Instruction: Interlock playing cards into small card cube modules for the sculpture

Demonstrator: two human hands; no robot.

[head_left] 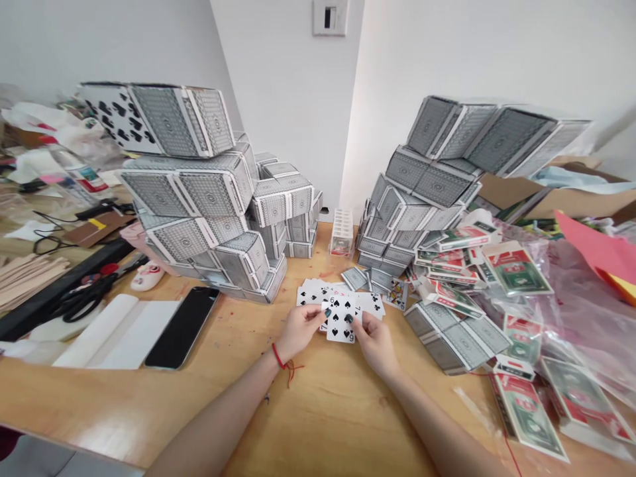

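Note:
My left hand (pixel 299 331) pinches the left edge of playing cards between thumb and fingers, and my right hand (pixel 376 339) grips their right edge. Facing me on top is a six of spades (pixel 340 324); the corners of sevens show behind it, one on each side. Just beyond, more playing cards (pixel 309 293) lie spread face up on the wooden table (pixel 318 424). A face card (pixel 397 293) and a few face-down cards (pixel 354 278) rest to their right. A red string bracelet (pixel 277 356) circles my left wrist.
Tall stacks of card-built blocks rise at left (pixel 199 192) and right (pixel 422 192). A loose block (pixel 457 334) and several card boxes (pixel 527 411) lie at right. A phone (pixel 183 328), white paper (pixel 119 331) and scissors (pixel 99 288) lie left. Packed decks (pixel 342 233) stand behind.

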